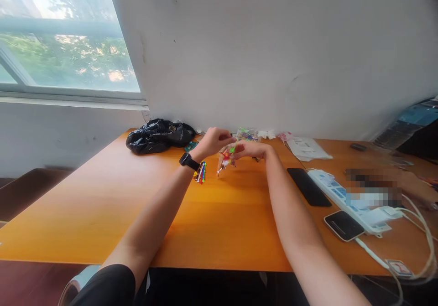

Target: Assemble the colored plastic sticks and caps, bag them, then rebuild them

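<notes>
A small clear plastic bag [224, 161] with bright red, green and white bits inside hangs just above the table, between my two hands. My left hand [215, 140], with a black watch on its wrist, has its fingers closed at the bag's upper edge. From the other side, my right hand [252, 150] pinches the same bag near its top. Below my left wrist, a bunch of thin coloured plastic sticks [201, 173] lies on the table. Just behind my hands is another clear bag of colourful pieces [247, 135].
A black plastic bag [159, 136] sits at the back left of the wooden table [219, 233]. To the right lie a black phone [308, 186], a white power strip [345, 199] with cables, and a black-topped pad [344, 226]. White packaging [308, 148] rests by the wall.
</notes>
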The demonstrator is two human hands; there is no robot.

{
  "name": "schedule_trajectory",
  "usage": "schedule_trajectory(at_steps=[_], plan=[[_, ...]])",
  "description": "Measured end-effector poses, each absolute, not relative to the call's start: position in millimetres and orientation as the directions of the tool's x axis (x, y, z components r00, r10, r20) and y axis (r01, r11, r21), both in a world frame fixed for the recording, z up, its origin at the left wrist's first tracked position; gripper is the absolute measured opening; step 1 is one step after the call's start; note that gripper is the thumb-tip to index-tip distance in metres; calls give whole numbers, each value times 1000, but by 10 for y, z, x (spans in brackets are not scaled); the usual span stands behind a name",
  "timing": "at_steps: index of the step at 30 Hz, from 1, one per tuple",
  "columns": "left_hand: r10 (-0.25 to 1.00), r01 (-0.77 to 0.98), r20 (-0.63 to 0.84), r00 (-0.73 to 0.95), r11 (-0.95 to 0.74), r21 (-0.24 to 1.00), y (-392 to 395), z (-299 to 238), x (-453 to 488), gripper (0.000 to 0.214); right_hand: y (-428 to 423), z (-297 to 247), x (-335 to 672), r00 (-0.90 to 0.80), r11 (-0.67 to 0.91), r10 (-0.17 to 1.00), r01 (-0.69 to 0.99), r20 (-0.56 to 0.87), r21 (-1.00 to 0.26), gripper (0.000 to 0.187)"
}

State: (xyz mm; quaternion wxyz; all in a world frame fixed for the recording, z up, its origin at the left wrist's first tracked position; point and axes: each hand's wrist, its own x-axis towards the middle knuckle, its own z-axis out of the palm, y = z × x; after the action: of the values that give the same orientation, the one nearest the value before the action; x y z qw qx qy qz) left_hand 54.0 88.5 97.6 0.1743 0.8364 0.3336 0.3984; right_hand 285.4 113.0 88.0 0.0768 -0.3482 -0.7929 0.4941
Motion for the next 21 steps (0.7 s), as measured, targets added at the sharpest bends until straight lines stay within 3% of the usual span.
schedule_trajectory(at_steps=[4, 11, 16, 21], plan=[[665, 436, 596, 449, -746, 504, 823, 1036, 543, 40, 1138, 930, 2844, -721, 303, 682, 432, -124, -850, 50], [707, 412, 427, 564, -689, 596, 860, 1035, 416, 23, 1131, 931, 2874, -707, 256, 689, 442, -158, -860, 58], [735, 282, 440, 515, -631, 723, 913, 1082, 293, 25, 1158, 898, 2952, -677, 262, 702, 533, -220, -805, 58], [796, 276, 497, 345, -592, 757, 980, 1065, 251, 35, 1181, 836, 2871, -708, 255, 692, 423, -142, -869, 54]])
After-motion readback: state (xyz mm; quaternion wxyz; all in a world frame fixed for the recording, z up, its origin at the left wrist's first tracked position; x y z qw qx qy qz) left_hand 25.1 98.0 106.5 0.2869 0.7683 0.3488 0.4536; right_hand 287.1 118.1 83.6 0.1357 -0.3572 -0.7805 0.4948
